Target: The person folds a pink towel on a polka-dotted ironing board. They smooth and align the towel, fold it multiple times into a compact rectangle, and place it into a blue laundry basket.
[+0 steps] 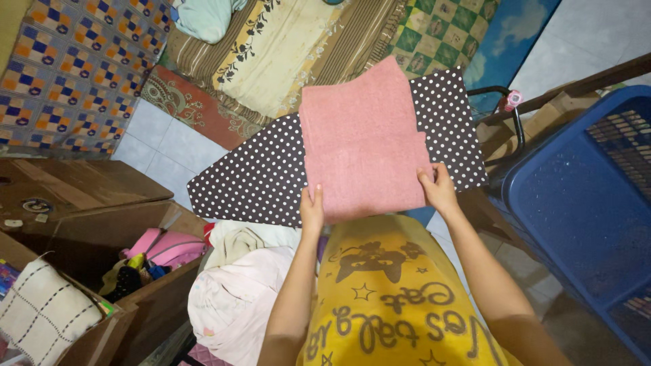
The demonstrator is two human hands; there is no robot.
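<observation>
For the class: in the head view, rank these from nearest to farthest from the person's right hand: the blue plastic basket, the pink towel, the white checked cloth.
Measured from the right hand:
1. Pink towel, held in it.
2. Blue plastic basket, off to the right.
3. White checked cloth, far lower left.

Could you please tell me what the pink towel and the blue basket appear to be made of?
The pink towel looks like soft, matte terry cloth: fuzzy nap, limp folded edges. The blue basket seems to be rigid moulded plastic: smooth, slightly glossy walls with a slotted grid.

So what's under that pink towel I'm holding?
A dark polka-dot ironing board lies under the pink towel, held at its near edge by your left hand and right hand. The board's middle is covered.
</observation>
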